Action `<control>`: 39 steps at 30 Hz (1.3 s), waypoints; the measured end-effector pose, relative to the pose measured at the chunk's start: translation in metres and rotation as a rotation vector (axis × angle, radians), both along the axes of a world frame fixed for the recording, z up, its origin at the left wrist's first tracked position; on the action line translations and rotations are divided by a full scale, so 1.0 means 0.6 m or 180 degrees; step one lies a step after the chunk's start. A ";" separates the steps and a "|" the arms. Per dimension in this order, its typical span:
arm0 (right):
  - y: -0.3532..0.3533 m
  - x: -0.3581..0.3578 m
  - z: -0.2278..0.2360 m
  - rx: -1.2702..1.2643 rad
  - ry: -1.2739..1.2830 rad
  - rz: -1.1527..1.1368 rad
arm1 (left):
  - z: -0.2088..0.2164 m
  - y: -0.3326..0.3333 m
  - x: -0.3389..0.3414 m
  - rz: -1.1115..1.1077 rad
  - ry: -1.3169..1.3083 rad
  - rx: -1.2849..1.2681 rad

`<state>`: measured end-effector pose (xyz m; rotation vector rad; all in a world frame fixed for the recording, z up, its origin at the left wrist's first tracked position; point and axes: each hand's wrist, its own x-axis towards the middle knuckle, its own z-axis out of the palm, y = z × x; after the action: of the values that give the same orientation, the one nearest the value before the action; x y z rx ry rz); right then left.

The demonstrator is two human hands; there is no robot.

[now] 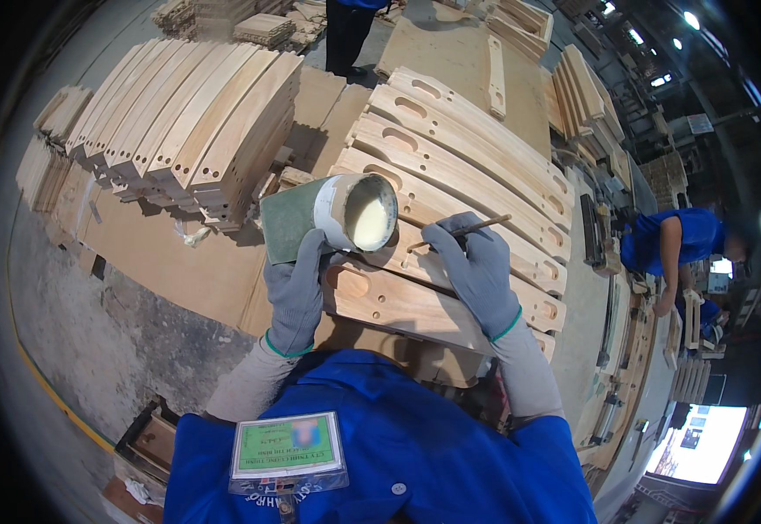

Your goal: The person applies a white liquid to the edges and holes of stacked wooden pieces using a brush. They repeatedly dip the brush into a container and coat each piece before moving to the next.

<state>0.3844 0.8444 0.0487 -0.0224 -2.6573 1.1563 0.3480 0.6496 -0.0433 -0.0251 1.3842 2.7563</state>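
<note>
The right grip (475,262), a grey-gloved hand, is closed on a thin brown stick (485,224), pinching it between thumb and fingers. The left grip (296,284), gloved alike, is wrapped around the lower side of a grey-green pot (332,212) with a white band. The pot is tilted, its mouth turned right toward the stick, and cream-coloured liquid (367,224) shows inside.

The stick's long axis slants from upper right to lower left — at an angle across the row of pale wooden slats (476,148), which run from upper left to lower right. Its lower end sits just beside the pot's mouth, over the holed end of a slat second from the body; whether it touches the wood, I cannot tell. The right grip is the nearer to those holes, lying just right of them, while the pot lies to their upper left. The nearest slat (420,303) — slotted and drilled at its left end — lies below both.
</note>
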 end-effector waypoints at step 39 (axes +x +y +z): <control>-0.048 0.126 0.071 -0.0749 0.0717 0.0754 | 0.086 -0.012 0.052 0.0049 0.0842 -0.0625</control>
<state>0.4602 0.8157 0.0913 0.3677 -2.3619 1.4449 0.3790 0.6422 0.0086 0.3329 1.7184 2.7012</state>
